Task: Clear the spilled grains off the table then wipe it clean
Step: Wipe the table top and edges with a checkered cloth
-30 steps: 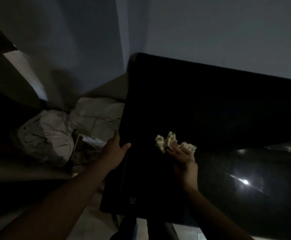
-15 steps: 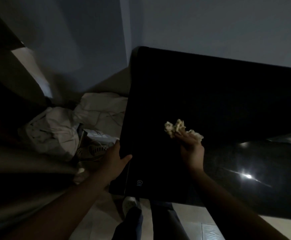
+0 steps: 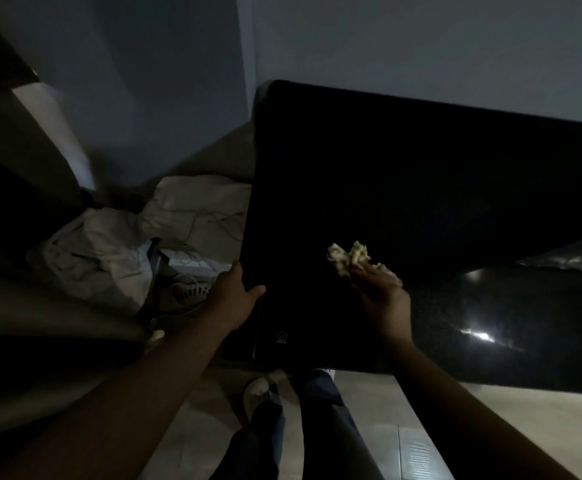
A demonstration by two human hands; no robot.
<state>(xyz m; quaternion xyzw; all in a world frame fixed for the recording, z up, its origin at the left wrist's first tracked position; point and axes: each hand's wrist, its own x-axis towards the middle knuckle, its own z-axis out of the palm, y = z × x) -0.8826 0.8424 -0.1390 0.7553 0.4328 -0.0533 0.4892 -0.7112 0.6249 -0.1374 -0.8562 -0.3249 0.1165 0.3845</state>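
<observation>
left hand [image 3: 236, 295] still gripping table [image 3: 421, 202] edge; right hand [image 3: 385, 296] keeps clutching crumpled tissue [image 3: 346, 258], barely moved.

Counter [image 3: 421, 202] black, glossy, with white light glints at right and a small pale round logo [image 3: 282, 337] near the front edge. Crumpled cloth [image 3: 348, 258] pale yellowish-cream; heap of sheets [image 3: 109, 251] on the floor off-white with thin pale cords across; walls [image 3: 421, 39] dull blue-grey. Floor [image 3: 490, 427] beige tile, trousers [image 3: 317, 427] dark blue, shoe [image 3: 256, 393] whitish.
</observation>
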